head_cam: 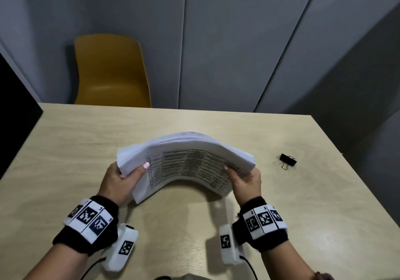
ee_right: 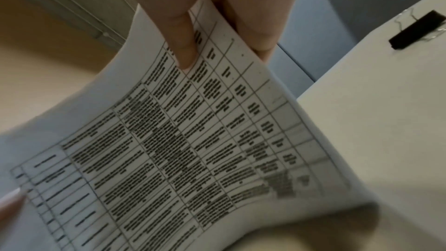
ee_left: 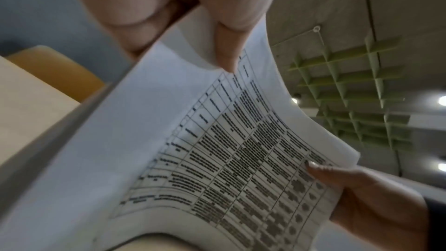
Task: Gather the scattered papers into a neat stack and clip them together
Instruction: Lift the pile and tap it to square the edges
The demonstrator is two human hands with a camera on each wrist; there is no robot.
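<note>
A thick stack of white papers (head_cam: pixel 186 163), a printed table on its top sheet, is held above the table and arches upward in the middle. My left hand (head_cam: pixel 123 178) grips its left end, thumb on top. My right hand (head_cam: pixel 242 180) grips the right end the same way. The left wrist view shows the papers (ee_left: pixel 217 159) with my left thumb (ee_left: pixel 224 45) pressing the sheet and the right hand (ee_left: pixel 362 194) at the far end. In the right wrist view the papers (ee_right: pixel 169 150) bend under my right thumb (ee_right: pixel 183 41). A black binder clip (head_cam: pixel 287 160) (ee_right: pixel 417 30) lies on the table to the right.
The light wooden table (head_cam: pixel 86 150) spreads under the papers. A yellow chair (head_cam: pixel 110 72) stands behind its far edge, before grey wall panels. A dark object (head_cam: pixel 15 115) borders the table's left side.
</note>
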